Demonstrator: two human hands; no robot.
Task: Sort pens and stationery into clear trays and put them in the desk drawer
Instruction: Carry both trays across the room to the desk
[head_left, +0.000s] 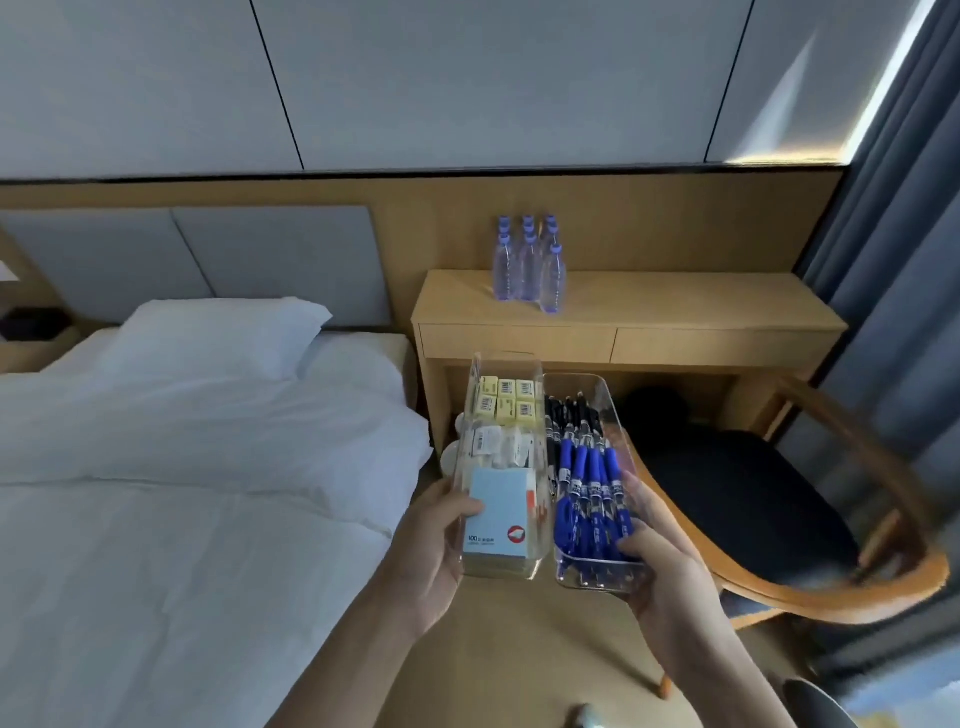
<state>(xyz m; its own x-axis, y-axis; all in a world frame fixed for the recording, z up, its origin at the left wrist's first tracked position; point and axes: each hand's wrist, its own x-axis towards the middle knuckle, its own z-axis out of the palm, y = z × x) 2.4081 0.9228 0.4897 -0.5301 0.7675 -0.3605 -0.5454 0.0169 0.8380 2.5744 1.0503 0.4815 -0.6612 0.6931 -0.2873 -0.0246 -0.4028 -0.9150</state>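
Short of the desk drawer (517, 344), my left hand (431, 540) grips the stationery tray (501, 467), right hand (657, 566) the pen tray (587, 467) — I'd keep both level — fingers (470, 506) clamped.

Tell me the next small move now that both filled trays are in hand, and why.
Probably step to the desk and set one tray on its top. The left hand holds the stationery tray, the right hand holds the pen tray, and both drawers look shut, so a hand must be freed.

Small packets (498, 449) mid-tray, blurred; chair (779, 519) partly behind trays.
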